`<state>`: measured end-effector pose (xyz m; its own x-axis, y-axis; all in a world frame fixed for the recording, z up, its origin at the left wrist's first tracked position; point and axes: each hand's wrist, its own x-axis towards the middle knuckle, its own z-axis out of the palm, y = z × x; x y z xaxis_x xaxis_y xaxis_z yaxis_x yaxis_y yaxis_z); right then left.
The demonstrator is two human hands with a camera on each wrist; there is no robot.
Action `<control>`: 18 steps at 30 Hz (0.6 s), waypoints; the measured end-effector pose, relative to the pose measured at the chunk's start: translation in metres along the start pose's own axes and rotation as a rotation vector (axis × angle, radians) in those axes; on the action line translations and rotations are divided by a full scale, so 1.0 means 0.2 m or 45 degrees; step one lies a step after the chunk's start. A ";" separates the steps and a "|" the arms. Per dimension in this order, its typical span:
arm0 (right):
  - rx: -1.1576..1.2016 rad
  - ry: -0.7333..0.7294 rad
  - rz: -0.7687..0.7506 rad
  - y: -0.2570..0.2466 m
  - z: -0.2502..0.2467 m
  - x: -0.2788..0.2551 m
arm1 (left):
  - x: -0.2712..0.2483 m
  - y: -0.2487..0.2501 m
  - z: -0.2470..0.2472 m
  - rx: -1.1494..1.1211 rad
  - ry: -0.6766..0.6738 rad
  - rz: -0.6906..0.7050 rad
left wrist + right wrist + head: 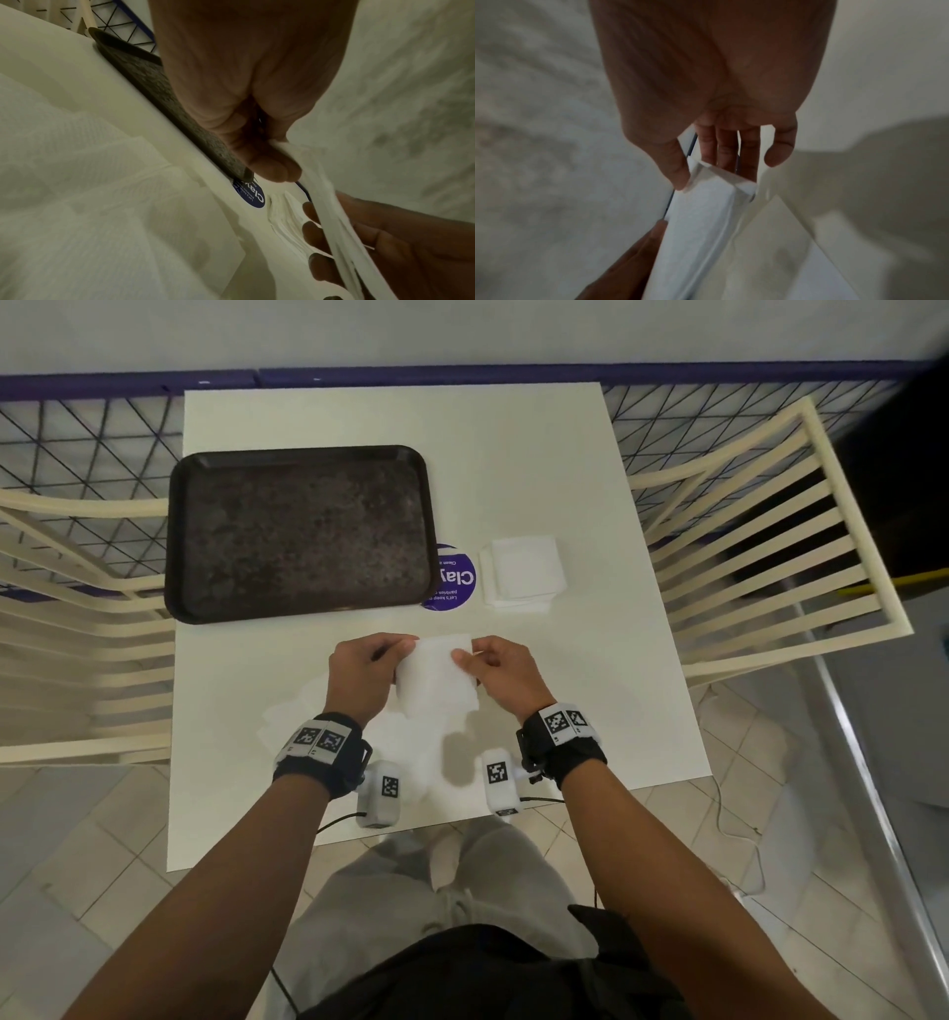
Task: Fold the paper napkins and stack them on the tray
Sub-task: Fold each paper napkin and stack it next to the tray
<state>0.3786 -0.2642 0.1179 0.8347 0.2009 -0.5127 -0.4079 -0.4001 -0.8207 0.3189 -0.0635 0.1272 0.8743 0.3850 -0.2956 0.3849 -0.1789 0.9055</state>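
Both hands hold one white paper napkin [436,672] up above the near middle of the white table [590,469]. My left hand [367,672] pinches its left edge and my right hand [495,672] pinches its right edge between thumb and fingers. In the left wrist view the napkin [323,194] runs from my left hand [259,158] to the right hand [385,239]. In the right wrist view my right hand [721,166] holds the napkin [700,233] near its top corner. The dark tray [298,531] lies flat at the back left with nothing on it. A stack of napkins [521,575] sits right of it.
Unfolded napkins [292,711] lie on the table under my left wrist. A round purple sticker [454,580] sits between tray and stack. Cream slatted chairs [760,546] stand at both sides, with a purple-topped mesh fence [77,439] behind.
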 end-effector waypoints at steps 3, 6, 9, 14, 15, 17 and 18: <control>-0.122 -0.055 -0.052 0.02 -0.03 0.01 | 0.02 0.01 0.03 0.064 0.018 0.004; -0.195 -0.009 -0.090 -0.01 -0.07 0.03 | 0.03 0.02 0.07 0.066 0.036 0.000; -0.228 0.106 -0.110 -0.08 -0.17 0.12 | 0.03 0.01 0.08 0.047 0.023 -0.059; -0.387 0.398 -0.097 -0.21 -0.42 0.41 | 0.00 -0.05 0.07 0.083 0.003 -0.168; -0.403 0.438 -0.074 -0.23 -0.46 0.47 | -0.01 -0.06 0.06 0.090 0.010 -0.190; -0.454 0.476 -0.042 -0.24 -0.51 0.58 | -0.02 -0.10 0.05 0.104 0.031 -0.217; -0.482 0.488 -0.035 -0.24 -0.53 0.63 | -0.02 -0.11 0.04 0.112 0.042 -0.225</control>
<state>0.5419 -0.3142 0.1194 0.9473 -0.0968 -0.3054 -0.2812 -0.7080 -0.6479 0.3082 -0.0685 0.1057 0.7814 0.4463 -0.4361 0.5570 -0.1838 0.8099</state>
